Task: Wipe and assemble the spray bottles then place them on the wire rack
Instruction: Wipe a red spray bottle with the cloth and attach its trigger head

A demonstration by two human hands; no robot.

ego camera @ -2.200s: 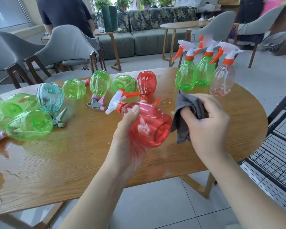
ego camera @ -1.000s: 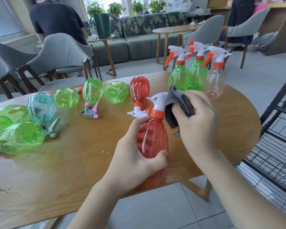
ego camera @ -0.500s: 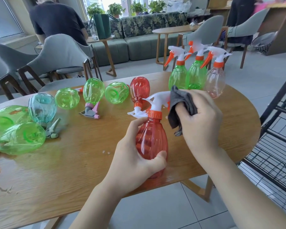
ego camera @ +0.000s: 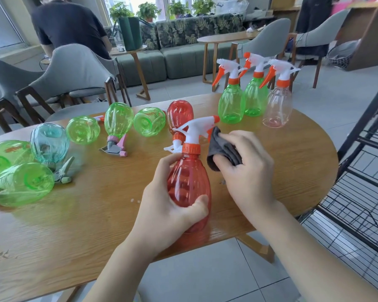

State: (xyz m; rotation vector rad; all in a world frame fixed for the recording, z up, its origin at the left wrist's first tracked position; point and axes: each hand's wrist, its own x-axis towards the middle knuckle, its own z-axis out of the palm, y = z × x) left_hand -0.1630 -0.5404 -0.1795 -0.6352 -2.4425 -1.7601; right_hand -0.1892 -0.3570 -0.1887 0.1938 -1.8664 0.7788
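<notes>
A red spray bottle (ego camera: 189,184) with a white and orange trigger head stands upright near the table's front edge. My left hand (ego camera: 164,205) grips its body, thumb across the front. My right hand (ego camera: 247,168) holds a folded grey cloth (ego camera: 222,151) just right of the bottle's neck. Three assembled bottles stand at the far right of the table: two green (ego camera: 231,103) (ego camera: 256,97) and one clear pink (ego camera: 277,105). A black wire rack (ego camera: 362,192) stands to the right of the table.
Several green bottles (ego camera: 20,184), a teal one (ego camera: 49,144) and a second red one (ego camera: 180,114) lie along the back and left of the wooden table (ego camera: 96,225). Grey chairs (ego camera: 74,68) and a seated person (ego camera: 68,25) are behind it.
My left hand turned the red bottle from lying sideways to upright. My right hand with the cloth moved from the bottle's base to beside the trigger head and neck.
</notes>
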